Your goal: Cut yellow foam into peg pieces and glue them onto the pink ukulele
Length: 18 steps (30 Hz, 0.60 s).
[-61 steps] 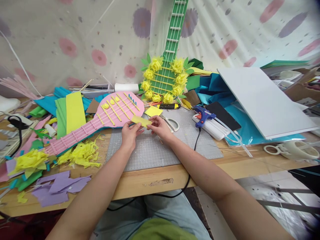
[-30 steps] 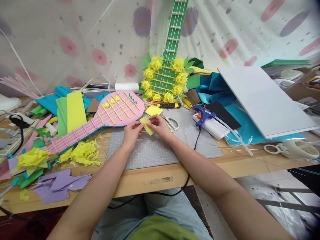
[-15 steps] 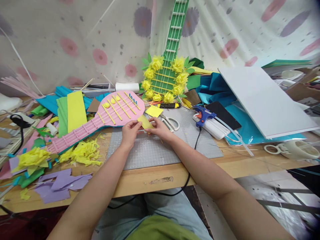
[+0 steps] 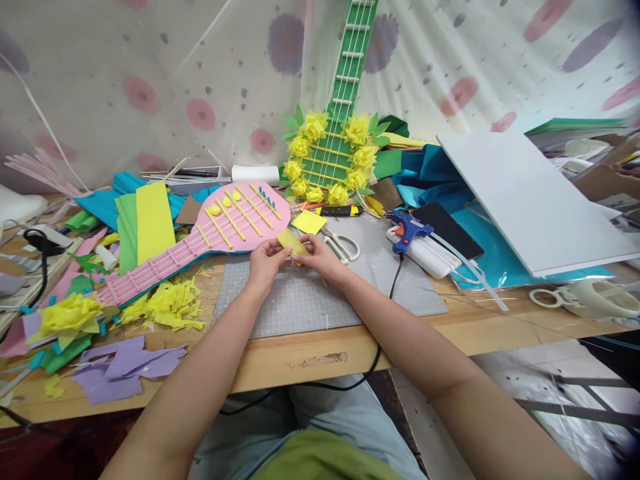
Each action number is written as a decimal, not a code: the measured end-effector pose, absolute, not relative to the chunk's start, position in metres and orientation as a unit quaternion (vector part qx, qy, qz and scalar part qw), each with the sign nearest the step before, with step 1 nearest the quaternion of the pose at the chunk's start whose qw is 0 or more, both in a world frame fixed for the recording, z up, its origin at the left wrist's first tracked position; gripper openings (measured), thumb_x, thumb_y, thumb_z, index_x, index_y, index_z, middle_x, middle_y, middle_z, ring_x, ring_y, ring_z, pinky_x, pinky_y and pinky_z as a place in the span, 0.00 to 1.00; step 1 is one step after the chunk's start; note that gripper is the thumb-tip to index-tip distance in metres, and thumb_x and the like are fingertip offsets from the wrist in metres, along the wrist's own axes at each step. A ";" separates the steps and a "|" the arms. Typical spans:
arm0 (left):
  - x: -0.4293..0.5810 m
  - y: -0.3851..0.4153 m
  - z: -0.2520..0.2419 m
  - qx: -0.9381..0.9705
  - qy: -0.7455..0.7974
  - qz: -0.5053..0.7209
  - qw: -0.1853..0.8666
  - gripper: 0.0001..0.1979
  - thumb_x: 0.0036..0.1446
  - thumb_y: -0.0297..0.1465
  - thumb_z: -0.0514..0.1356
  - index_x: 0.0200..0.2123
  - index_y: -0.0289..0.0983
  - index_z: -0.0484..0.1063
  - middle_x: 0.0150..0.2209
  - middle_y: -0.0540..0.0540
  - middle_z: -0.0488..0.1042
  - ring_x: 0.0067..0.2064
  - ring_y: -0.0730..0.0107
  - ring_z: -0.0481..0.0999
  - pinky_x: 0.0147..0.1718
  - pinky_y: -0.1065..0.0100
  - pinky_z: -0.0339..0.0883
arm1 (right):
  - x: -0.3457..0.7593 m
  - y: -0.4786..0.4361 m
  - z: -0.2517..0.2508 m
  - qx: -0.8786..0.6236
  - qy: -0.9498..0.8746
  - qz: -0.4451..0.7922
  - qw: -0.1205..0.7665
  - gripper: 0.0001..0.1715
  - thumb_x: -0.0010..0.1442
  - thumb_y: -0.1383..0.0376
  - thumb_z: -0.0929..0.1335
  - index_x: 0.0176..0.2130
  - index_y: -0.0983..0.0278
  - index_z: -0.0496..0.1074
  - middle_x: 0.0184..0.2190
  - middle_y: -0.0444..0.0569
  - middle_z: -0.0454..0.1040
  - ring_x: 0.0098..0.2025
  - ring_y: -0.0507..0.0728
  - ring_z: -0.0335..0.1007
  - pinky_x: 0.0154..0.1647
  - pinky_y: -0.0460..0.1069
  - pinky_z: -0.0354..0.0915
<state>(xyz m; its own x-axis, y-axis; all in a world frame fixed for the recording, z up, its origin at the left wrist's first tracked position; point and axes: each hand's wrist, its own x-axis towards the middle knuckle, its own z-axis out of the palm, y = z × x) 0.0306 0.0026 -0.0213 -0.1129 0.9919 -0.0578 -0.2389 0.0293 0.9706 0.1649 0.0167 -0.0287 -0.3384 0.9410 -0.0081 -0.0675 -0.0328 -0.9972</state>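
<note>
Both of my hands pinch a small piece of yellow paper just above the grey cutting mat. My left hand grips its left end with thumb and fingers closed. My right hand grips its right end the same way. Just behind the paper lies a pink paper guitar with yellow strips on its body. A yellow square of paper and white-handled scissors lie on the mat behind my right hand.
A green paper guitar ringed with yellow paper flowers leans on the back wall. A blue glue gun lies right of the mat, its cord trailing over the table edge. A white board slopes at right. Paper scraps cover the left.
My hands have stayed over the mat's far edge while turning and folding the yellow paper between them. It went from a flat strip to a smaller, tighter piece.
</note>
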 end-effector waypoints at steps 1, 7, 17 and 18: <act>0.031 0.004 -0.022 0.391 0.482 0.578 0.530 0.16 0.31 0.31 0.67 0.28 0.33 0.69 0.26 0.48 0.74 0.26 0.73 0.72 0.24 0.70 0.68 | 0.165 0.017 -0.029 -0.394 -0.553 0.602 0.420 0.22 0.42 0.64 0.72 0.35 0.63 0.59 0.21 0.38 0.70 0.21 0.48 0.67 0.24 0.45 0.63; 0.030 0.006 -0.022 0.336 0.476 0.622 0.523 0.15 0.32 0.33 0.67 0.24 0.33 0.70 0.26 0.49 0.72 0.29 0.72 0.72 0.28 0.69 0.69 | 0.164 0.018 -0.030 -0.392 -0.566 0.603 0.403 0.21 0.42 0.65 0.71 0.33 0.63 0.57 0.21 0.37 0.69 0.20 0.47 0.66 0.21 0.44 0.62; 0.015 0.011 -0.015 0.262 0.479 0.686 0.480 0.13 0.39 0.37 0.65 0.27 0.34 0.69 0.28 0.46 0.75 0.32 0.70 0.75 0.31 0.69 0.69 | 0.166 0.017 -0.029 -0.413 -0.574 0.598 0.376 0.19 0.42 0.66 0.71 0.32 0.63 0.57 0.21 0.38 0.68 0.20 0.47 0.64 0.21 0.43 0.61; 0.015 0.011 -0.015 0.269 0.481 0.679 0.485 0.14 0.40 0.37 0.64 0.27 0.34 0.69 0.29 0.45 0.75 0.32 0.69 0.76 0.30 0.69 0.68 | 0.167 0.018 -0.029 -0.413 -0.568 0.600 0.382 0.20 0.42 0.66 0.71 0.32 0.63 0.57 0.21 0.38 0.68 0.21 0.47 0.64 0.21 0.43 0.62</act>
